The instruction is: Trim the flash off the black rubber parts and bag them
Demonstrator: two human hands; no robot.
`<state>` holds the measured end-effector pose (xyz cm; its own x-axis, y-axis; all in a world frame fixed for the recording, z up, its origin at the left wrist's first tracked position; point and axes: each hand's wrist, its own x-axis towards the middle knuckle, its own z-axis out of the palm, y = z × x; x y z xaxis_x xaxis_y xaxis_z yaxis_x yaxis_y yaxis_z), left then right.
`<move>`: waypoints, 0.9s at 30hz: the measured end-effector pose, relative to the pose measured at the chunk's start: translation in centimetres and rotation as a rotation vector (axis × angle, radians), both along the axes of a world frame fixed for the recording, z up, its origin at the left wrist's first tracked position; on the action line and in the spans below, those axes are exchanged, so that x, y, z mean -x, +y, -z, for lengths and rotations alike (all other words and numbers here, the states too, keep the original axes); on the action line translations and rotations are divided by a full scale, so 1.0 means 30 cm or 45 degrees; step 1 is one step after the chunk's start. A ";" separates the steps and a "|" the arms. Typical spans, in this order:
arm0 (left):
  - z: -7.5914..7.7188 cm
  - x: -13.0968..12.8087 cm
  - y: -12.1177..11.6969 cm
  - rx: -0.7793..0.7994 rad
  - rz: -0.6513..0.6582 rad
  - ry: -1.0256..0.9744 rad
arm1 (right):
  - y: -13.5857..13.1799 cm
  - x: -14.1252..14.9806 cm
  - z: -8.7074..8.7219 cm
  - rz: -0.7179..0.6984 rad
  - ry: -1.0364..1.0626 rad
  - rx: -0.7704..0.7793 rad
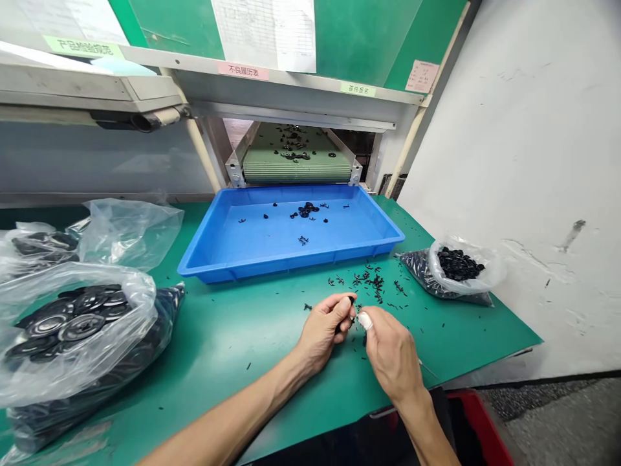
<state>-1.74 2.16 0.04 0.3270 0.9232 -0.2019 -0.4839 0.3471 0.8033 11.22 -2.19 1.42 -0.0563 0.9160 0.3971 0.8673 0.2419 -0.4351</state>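
Observation:
My left hand (327,325) is curled over the green table (233,336), pinching a small black plastic part (350,301) between thumb and fingers. My right hand (388,346) is closed right beside it, its taped fingertip touching the same spot; what it grips is hidden. Just beyond both hands lies a scatter of tiny black scraps (371,281). Further back sits a blue tray (383,223) with a few black parts inside.
A green conveyor belt (295,165) carrying black parts ends above the tray. Clear bags of round black discs (72,317) crowd the left side. A small bag of black parts (456,265) lies at right near the white wall. A red bin (478,421) sits below the table edge.

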 end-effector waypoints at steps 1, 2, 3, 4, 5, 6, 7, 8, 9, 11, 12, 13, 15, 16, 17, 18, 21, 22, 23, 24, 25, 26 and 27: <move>0.004 -0.002 -0.001 0.020 -0.015 -0.008 | -0.001 0.005 -0.002 -0.019 -0.002 -0.002; 0.007 -0.004 -0.002 0.034 -0.026 -0.014 | -0.001 0.009 -0.004 -0.030 0.001 0.000; 0.011 -0.006 -0.003 0.042 -0.035 -0.016 | 0.000 0.011 -0.005 -0.031 0.007 0.005; 0.014 -0.007 -0.005 0.046 -0.041 -0.017 | 0.001 0.012 -0.005 -0.026 0.012 0.011; 0.016 -0.009 -0.006 0.050 -0.046 -0.016 | 0.002 0.013 -0.003 -0.018 0.014 0.013; 0.017 -0.011 -0.008 0.055 -0.050 -0.017 | 0.003 0.014 -0.001 -0.011 0.016 0.009; 0.018 -0.012 -0.009 0.061 -0.052 -0.020 | 0.002 0.015 0.002 -0.001 0.015 -0.001; 0.017 -0.013 -0.011 0.066 -0.047 -0.020 | 0.002 0.018 0.005 0.009 0.011 -0.017; 0.016 -0.014 -0.013 0.069 -0.038 -0.017 | 0.001 0.022 0.009 0.021 0.001 -0.040; 0.014 -0.014 -0.016 0.064 -0.009 -0.005 | -0.001 0.034 0.013 0.060 -0.023 -0.095; 0.013 -0.014 -0.017 0.054 0.007 0.004 | -0.002 0.040 0.013 0.085 -0.027 -0.114; 0.013 -0.013 -0.017 0.041 0.020 0.012 | -0.001 0.046 0.013 0.109 -0.017 -0.117; 0.014 -0.012 -0.016 0.019 0.034 0.017 | 0.007 0.054 0.009 0.123 0.063 -0.027; 0.016 -0.011 -0.015 0.013 0.033 0.018 | 0.014 0.054 0.006 0.113 0.131 0.055; 0.018 -0.010 -0.013 0.008 0.025 0.019 | 0.022 0.052 0.005 0.093 0.209 0.148; 0.021 -0.010 -0.011 0.002 0.011 0.021 | 0.032 0.049 0.004 0.069 0.287 0.234; 0.026 -0.010 -0.005 -0.017 -0.031 0.043 | 0.061 0.033 0.008 0.028 0.447 0.368; 0.026 -0.010 -0.004 -0.017 -0.038 0.048 | 0.069 0.028 0.011 0.010 0.487 0.396; 0.026 -0.010 -0.002 -0.015 -0.041 0.052 | 0.076 0.023 0.015 -0.008 0.531 0.425; 0.026 -0.010 -0.001 -0.014 -0.043 0.054 | 0.081 0.018 0.020 -0.020 0.580 0.454; 0.025 -0.010 0.000 -0.013 -0.044 0.054 | 0.085 0.013 0.023 -0.023 0.627 0.482; 0.024 -0.010 0.001 -0.013 -0.049 0.049 | 0.089 0.008 0.026 -0.010 0.659 0.501; 0.023 -0.009 0.002 -0.011 -0.057 0.043 | 0.092 0.000 0.027 0.018 0.669 0.505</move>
